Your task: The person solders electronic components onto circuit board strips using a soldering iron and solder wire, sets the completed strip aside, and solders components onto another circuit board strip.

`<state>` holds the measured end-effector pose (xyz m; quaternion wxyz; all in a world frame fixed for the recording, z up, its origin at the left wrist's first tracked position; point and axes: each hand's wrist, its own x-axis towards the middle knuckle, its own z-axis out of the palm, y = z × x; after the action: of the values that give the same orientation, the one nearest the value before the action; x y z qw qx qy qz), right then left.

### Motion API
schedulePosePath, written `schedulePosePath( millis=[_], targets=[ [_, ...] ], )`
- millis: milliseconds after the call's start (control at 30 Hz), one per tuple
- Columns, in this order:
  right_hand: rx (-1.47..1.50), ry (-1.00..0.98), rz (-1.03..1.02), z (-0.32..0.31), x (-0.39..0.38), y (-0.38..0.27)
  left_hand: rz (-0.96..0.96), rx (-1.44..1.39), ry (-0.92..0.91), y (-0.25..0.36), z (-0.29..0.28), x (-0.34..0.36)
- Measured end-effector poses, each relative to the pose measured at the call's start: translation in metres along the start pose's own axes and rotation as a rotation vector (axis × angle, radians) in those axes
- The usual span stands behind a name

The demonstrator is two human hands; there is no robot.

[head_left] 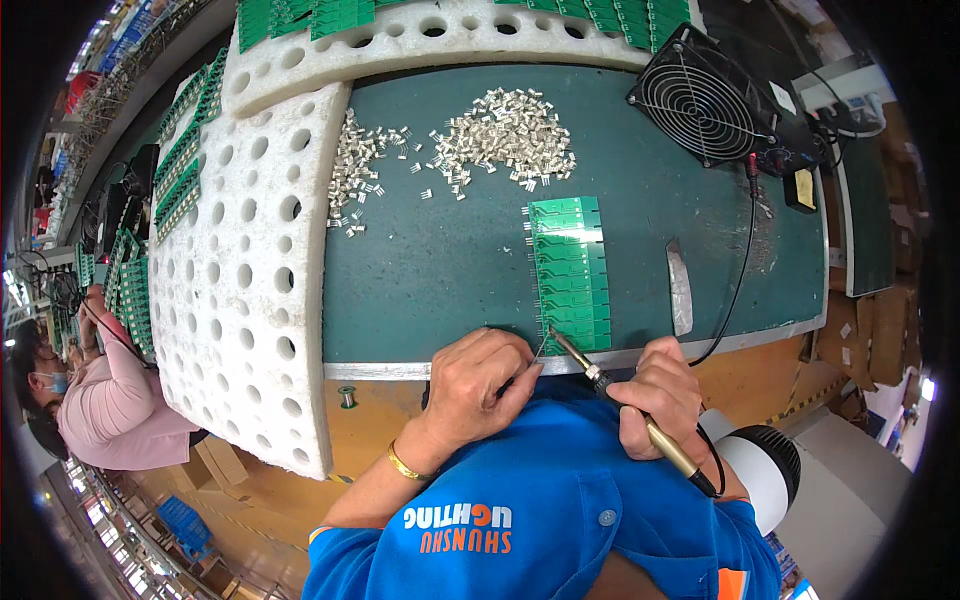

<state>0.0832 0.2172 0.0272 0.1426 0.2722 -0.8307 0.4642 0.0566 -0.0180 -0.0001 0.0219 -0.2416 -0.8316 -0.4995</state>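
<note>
A green circuit board panel (572,262) lies on the dark green bench mat, with small white connectors and pins along its left edge. In my right hand (660,400) is a soldering iron (655,437), its tip touching or just above the near end of the panel. My left hand (483,385) pinches a thin strand of solder wire (541,348), whose end meets the iron's tip there. A cord runs from the iron's handle past my right wrist.
A heap of small white connectors (510,135) lies beyond the panel. White foam sheets with holes (230,230) stand left and far, bearing more green boards (180,150). A black fan (700,95) sits far right. A metallic strip (679,287) lies right. Another person (115,400) works at left.
</note>
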Motion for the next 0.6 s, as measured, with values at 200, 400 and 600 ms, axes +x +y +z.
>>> schedulePosePath(
  millis=[200,400,600],
  targets=[
    [0.004,-0.003,0.007,-0.0010,0.0000,-0.0005,-0.007,0.017,-0.004,0.0003,0.0007,0.0003],
    [0.014,-0.023,0.006,-0.0029,-0.0004,-0.0002,-0.008,0.018,0.001,0.0000,0.0010,-0.0001],
    [0.009,-0.017,0.007,-0.0023,-0.0006,-0.0002,0.001,0.022,0.002,-0.0002,0.0013,0.0006]
  ],
)
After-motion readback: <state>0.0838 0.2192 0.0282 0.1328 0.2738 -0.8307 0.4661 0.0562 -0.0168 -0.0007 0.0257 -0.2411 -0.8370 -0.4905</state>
